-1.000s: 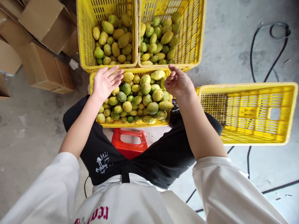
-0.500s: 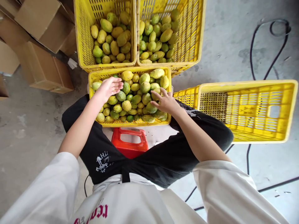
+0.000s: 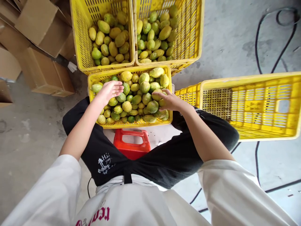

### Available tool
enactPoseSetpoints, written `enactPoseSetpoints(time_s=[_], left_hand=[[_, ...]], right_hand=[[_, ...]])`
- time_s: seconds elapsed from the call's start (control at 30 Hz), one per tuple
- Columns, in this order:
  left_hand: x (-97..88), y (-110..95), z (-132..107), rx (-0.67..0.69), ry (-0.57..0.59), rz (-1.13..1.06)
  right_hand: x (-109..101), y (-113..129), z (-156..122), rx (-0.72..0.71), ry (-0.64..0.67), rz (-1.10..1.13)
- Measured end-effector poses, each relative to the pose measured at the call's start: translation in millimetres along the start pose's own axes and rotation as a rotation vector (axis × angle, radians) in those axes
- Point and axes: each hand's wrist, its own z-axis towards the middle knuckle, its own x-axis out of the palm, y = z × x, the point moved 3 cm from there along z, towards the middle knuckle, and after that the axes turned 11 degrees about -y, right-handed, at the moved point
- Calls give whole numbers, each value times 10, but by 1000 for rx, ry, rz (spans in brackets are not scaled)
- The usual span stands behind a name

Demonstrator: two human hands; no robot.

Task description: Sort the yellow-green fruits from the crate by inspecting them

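Observation:
A yellow plastic crate (image 3: 134,126) full of green and yellow lemons (image 3: 127,106) stands between my knees. Over its left part, my left hand (image 3: 112,89) is stretched out flat with nothing in it, close above the fruit. My right hand (image 3: 172,99) reaches in from the right side. Its fingers are spread over the lemons, near a large green lemon (image 3: 152,106); whether the fingertips touch the fruit I cannot tell. Part of the fruit beneath both hands is hidden.
Two deeper yellow crates, left (image 3: 78,40) and right (image 3: 199,34), hold more lemons beyond the near one. Another yellow crate (image 3: 254,110) lies to the right. Cardboard boxes (image 3: 47,72) are piled at left. A red stool (image 3: 131,146) is below, and black cable (image 3: 257,47) lies on the floor.
My right hand has shifted slightly right, and more of the large green lemon shows beside its thumb. My left hand stays almost in place. The whole view has moved a little.

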Motion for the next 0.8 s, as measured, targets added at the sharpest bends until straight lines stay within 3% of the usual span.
enactPoseSetpoints(time_s=[0.07, 0.33, 0.57, 0.8], left_hand=[[6, 0, -10, -5, 13, 8], [53, -7, -76, -42, 36, 36], [89, 41, -87, 12, 24, 61], [105, 7, -104, -17, 44, 92]], right_hand=[[-49, 16, 14, 74, 7, 1], [14, 137, 14, 93, -56, -86], [38, 151, 2, 32, -64, -85], [-140, 227, -35, -7, -94, -111]])
